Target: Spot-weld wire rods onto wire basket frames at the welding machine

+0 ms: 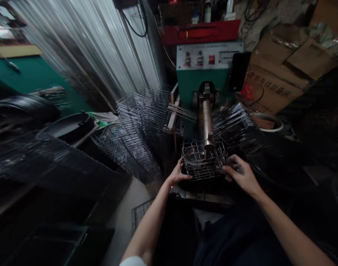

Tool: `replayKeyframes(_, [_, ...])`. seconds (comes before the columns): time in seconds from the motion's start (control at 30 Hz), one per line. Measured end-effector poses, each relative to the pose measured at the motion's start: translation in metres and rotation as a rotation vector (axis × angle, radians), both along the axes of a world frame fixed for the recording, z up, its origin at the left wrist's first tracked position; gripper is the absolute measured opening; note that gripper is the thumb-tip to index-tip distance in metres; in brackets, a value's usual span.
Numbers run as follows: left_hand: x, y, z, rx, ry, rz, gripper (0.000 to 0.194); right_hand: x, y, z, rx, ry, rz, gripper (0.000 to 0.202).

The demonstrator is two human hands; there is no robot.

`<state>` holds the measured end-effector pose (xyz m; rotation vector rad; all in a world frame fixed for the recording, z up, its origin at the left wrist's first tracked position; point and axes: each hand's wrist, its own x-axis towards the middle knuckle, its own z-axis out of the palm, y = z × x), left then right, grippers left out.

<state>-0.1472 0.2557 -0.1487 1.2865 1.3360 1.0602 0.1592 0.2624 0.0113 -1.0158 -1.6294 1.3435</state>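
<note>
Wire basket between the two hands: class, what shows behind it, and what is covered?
Behind the wire basket, the metal cylinder runs back to the green machine. The cylinder covers part of the machine's front, so what lies directly behind it cannot be seen.

We are looking into a dim room where a corrugated metal wall (88, 44) is catching pale light on the left. At the upper right, printed cardboard (279, 87) is standing before a rough wall (283, 14). Below, we are seeing grey floor (126, 210) amid deep shadow.
</note>
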Motion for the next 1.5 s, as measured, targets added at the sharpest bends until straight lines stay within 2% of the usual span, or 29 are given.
replayKeyframes(0.07, [-0.002,-0.015,0.008,0.034,0.064,0.028,0.128,0.001,-0.013,0.007,-0.073,0.009,0.040,0.039])
replayKeyframes(0.17, [-0.002,-0.052,0.030,0.146,0.279,-0.043,0.117,0.010,-0.037,0.022,-0.205,-0.018,0.137,0.037])
replayKeyframes(0.27, [0.014,-0.082,0.058,0.195,0.523,-0.126,0.115,0.017,-0.053,0.036,-0.306,-0.031,0.318,0.034])
replayKeyframes(0.33, [0.031,-0.088,0.079,0.156,0.678,-0.127,0.121,0.015,-0.057,0.040,-0.305,-0.044,0.426,0.035])
replayKeyframes(0.43, [0.056,-0.083,0.109,0.140,0.885,-0.131,0.127,0.005,-0.055,0.030,-0.121,-0.175,0.445,0.030])
replayKeyframes(0.53, [0.073,-0.076,0.132,0.212,0.969,-0.137,0.124,-0.007,-0.052,0.005,0.207,-0.415,0.387,0.021])
replayKeyframes(0.6, [0.079,-0.074,0.141,0.238,0.984,-0.124,0.123,-0.013,-0.051,-0.013,0.450,-0.602,0.363,0.009])
replayKeyframes(0.63, [0.081,-0.073,0.145,0.240,0.989,-0.112,0.123,-0.015,-0.050,-0.021,0.578,-0.695,0.346,0.005])
replayKeyframes(0.73, [0.085,-0.068,0.150,0.229,0.996,-0.067,0.124,-0.018,-0.050,-0.036,0.925,-0.909,0.269,0.028])
replayKeyframes(0.83, [0.087,-0.062,0.153,0.223,0.978,-0.035,0.123,-0.016,-0.049,-0.040,1.108,-0.978,0.202,0.038])
replayKeyframes(0.93, [0.088,-0.058,0.153,0.228,0.952,-0.030,0.122,-0.010,-0.046,-0.039,1.144,-0.959,0.200,0.040])
replayKeyframes(1.2, [0.086,-0.061,0.152,0.239,0.910,-0.023,0.119,-0.004,-0.043,-0.039,1.080,-0.792,0.240,0.043])
replayKeyframes(1.5, [0.081,-0.037,0.158,0.255,0.883,0.007,0.115,-0.011,-0.013,-0.040,1.081,-0.802,0.212,0.038])
